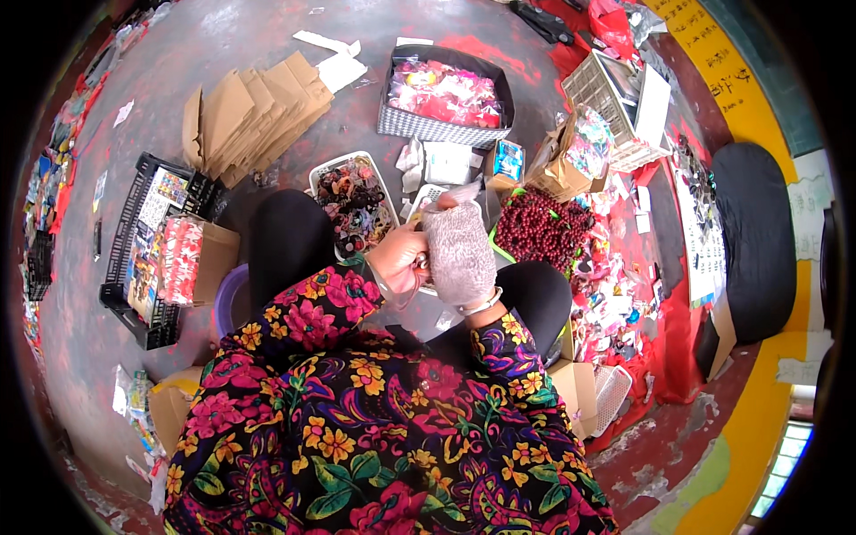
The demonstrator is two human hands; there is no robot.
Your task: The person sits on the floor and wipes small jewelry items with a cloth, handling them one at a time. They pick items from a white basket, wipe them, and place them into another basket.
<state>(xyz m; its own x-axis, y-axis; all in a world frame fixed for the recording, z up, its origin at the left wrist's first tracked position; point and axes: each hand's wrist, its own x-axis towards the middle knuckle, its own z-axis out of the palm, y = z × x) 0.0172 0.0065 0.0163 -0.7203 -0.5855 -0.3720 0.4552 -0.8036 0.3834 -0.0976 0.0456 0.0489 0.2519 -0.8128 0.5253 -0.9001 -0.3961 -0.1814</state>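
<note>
The whole spread is carried by a grey floor, on which both forearms, sleeved in dark floral cloth, are reached forward between bent knees. Well ahead of the hands, a checked bin is filled with pink and red packets. Farther out to their left, a black plastic crate is seen; ahead and left, cardboard sheets are stacked leaning. Just right of the hands, dark red beads are heaped; just left, a white basket is loaded with hair ties. Between the hands, a grey fleecy piece is held upright over the right hand, which is angled forward and left; its grip is mostly covered and cannot be told. The left hand is turned inward, its fingers curled at the fleece's left edge; whether they are clamped is not shown. A pale bracelet is worn at the right wrist.
</note>
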